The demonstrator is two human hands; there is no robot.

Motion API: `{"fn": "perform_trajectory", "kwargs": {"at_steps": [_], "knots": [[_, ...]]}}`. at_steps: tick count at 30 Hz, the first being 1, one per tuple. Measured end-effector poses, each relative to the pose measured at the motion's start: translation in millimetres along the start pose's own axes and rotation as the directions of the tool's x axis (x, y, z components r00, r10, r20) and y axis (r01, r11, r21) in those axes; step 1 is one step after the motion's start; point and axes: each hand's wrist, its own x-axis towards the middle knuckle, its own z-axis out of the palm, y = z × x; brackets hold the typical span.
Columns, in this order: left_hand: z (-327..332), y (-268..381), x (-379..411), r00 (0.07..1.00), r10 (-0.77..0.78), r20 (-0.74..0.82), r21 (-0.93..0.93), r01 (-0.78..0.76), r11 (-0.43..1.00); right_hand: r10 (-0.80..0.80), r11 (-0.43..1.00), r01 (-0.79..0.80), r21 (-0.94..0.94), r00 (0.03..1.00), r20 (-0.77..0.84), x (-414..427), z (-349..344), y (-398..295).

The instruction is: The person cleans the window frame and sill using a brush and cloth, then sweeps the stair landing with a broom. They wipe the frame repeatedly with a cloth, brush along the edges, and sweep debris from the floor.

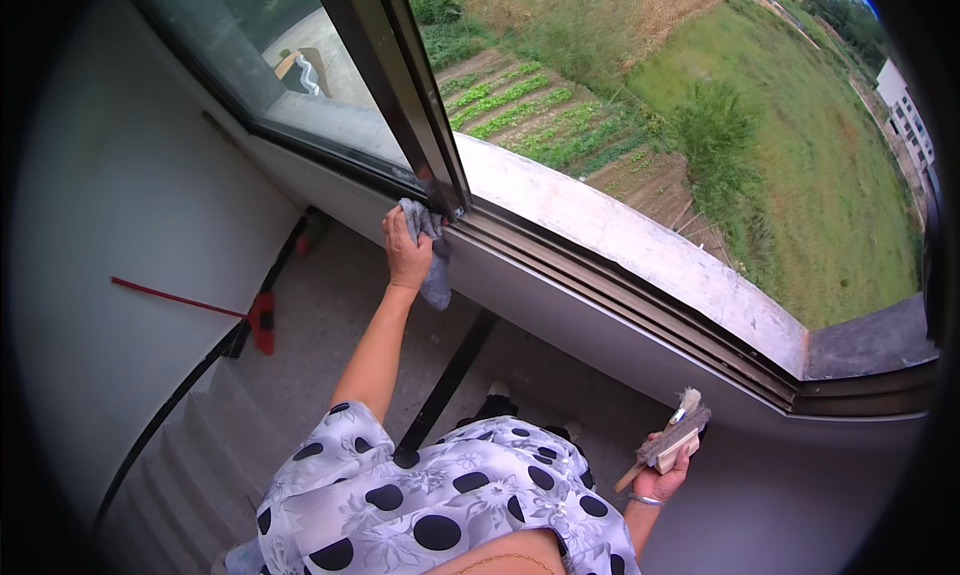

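Note:
My left hand (409,252) grips a grey cloth (436,279) against the bottom corner of the sliding window's dark metal frame (427,102). Part of the cloth hangs down over the white wall below. Lower right, my right hand (664,481) holds a scrubbing brush (670,455) with a pale back and greyish bristles, together with a paintbrush (684,406) whose light bristles point up. The paintbrush's wooden handle sticks out below the hand. Between the two hands runs the window track (622,297), its grooves exposed.
Outside the track lies a concrete ledge (637,245), with fields far below. A red-handled broom (261,321) leans at the left wall. Concrete stairs (180,455) descend at lower left, and a black rail (450,376) stands close before my body.

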Motion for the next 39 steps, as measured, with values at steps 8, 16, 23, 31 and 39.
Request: {"fn": "perform_trajectory", "kwargs": {"at_steps": [8, 16, 23, 31, 39], "knots": [[18, 84, -38, 0.992, 0.123, -0.013, -0.030, -0.123, 0.992, 0.006, 0.997, -0.003, -0.072, 0.999, 0.049, 35, 5, -38], [27, 149, -81, 0.918, 0.376, 0.126, -0.212, -0.345, 0.914, 0.141, 0.981, -0.137, -0.138, 0.990, 0.026, 49, -1, -53], [-13, -14, 12, 0.993, 0.084, 0.085, 0.131, -0.094, 0.987, 0.118, 0.992, -0.116, -0.054, 0.992, 0.040, 33, -13, -39], [26, 136, -74, 0.960, 0.242, 0.140, -0.139, -0.223, 0.965, 0.096, 0.991, -0.099, -0.094, 0.995, -0.038, 23, -16, -40], [3, 87, -37, 0.926, 0.339, 0.169, -0.033, -0.338, 0.940, 0.074, 0.994, -0.081, -0.077, 0.993, -0.092, 16, -24, -51]]}}
